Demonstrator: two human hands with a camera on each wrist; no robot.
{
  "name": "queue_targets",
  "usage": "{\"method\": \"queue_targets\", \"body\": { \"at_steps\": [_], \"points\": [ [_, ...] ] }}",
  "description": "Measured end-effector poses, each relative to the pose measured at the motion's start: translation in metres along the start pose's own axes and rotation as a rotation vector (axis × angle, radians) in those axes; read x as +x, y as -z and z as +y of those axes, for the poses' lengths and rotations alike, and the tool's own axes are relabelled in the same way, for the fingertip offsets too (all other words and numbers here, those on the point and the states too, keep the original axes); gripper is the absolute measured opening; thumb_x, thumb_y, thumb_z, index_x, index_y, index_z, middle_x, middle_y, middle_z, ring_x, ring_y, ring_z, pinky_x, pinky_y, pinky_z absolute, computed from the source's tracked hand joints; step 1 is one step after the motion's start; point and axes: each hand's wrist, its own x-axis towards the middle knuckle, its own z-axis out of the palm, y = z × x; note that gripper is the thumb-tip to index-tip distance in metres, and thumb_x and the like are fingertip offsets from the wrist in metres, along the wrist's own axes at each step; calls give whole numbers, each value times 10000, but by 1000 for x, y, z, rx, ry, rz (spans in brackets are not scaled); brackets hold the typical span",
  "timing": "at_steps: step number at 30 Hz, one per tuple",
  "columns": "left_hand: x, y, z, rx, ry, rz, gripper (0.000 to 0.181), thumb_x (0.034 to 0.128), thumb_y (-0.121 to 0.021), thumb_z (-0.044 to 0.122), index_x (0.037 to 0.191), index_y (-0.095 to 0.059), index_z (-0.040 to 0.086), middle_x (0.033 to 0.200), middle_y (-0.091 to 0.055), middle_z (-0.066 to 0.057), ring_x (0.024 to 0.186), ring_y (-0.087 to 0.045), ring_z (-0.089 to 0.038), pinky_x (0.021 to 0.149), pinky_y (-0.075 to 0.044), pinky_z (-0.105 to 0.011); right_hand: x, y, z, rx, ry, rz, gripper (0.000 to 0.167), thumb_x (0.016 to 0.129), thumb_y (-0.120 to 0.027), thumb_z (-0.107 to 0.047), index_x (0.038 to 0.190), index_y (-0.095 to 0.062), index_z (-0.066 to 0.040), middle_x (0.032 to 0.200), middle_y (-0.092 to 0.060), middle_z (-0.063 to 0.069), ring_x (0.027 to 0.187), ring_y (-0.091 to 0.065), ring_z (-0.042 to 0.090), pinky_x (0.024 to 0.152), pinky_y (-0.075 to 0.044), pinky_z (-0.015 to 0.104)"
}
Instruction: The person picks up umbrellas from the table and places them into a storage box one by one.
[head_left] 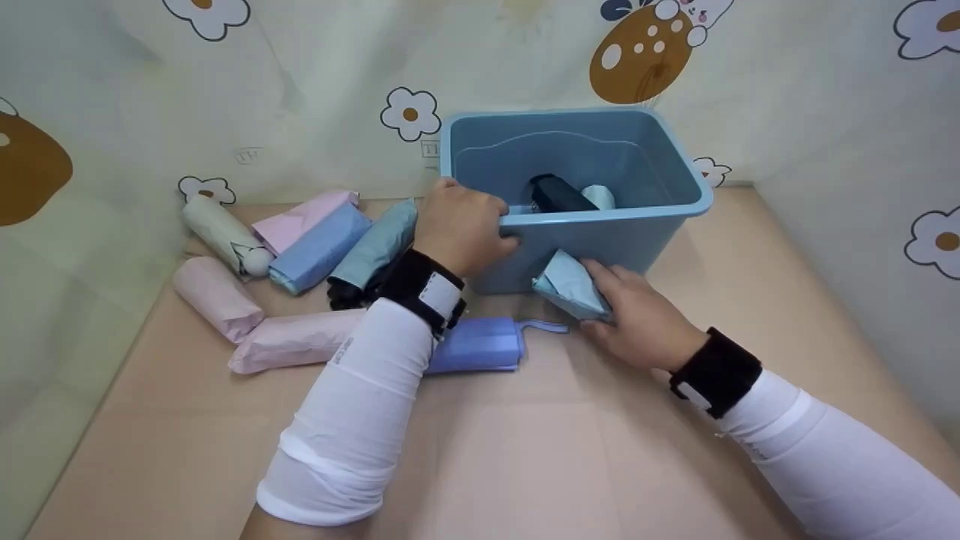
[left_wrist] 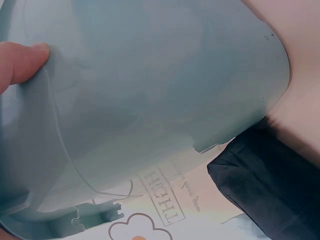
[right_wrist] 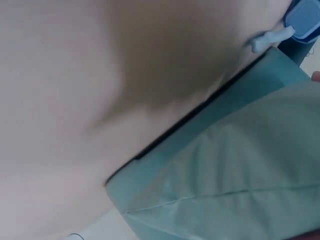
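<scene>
My left hand (head_left: 461,229) grips the near left corner of the blue plastic bin's rim (head_left: 607,218). In the left wrist view, its thumb (left_wrist: 22,62) lies against the bin wall (left_wrist: 150,75). My right hand (head_left: 637,319) holds a light blue folded umbrella (head_left: 570,285) in front of the bin, below the rim; that umbrella's cloth (right_wrist: 240,200) fills the lower right of the right wrist view. Inside the bin lie a black folded umbrella (head_left: 559,195) and a pale rolled thing (head_left: 599,196).
Left of the bin lie several folded umbrellas: a green one (head_left: 382,244), a blue one (head_left: 319,255), pink ones (head_left: 217,296) and a whitish one (head_left: 225,232). A violet-blue one (head_left: 476,345) with a strap lies partly behind my left forearm. Patterned cloth walls (head_left: 322,90) enclose the table.
</scene>
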Motion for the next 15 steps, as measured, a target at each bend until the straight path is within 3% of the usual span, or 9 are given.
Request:
{"method": "queue_targets", "body": {
  "at_steps": [9, 15],
  "points": [
    [0, 0, 0, 4, 3, -12, 343, 940, -708, 485, 852, -719, 154, 773, -725, -6, 857, -711, -248, 1058, -432, -484, 0, 14, -7, 114, 31, 90, 835, 979, -721, -191, 1662, -245, -124, 1541, -450, 200, 1344, -497, 345, 1179, -398, 601],
    [0, 0, 1, 6, 2, -10, 348, 937, -716, 486, 843, -718, 151, 765, -719, -4, 849, -709, -241, 1053, -436, -480, -2, 17, -6, 127, 59, 130, 858, 978, -729, -198, 1674, -230, -151, 1534, -457, 180, 1316, -512, 327, 1170, -413, 591]
  ]
}}
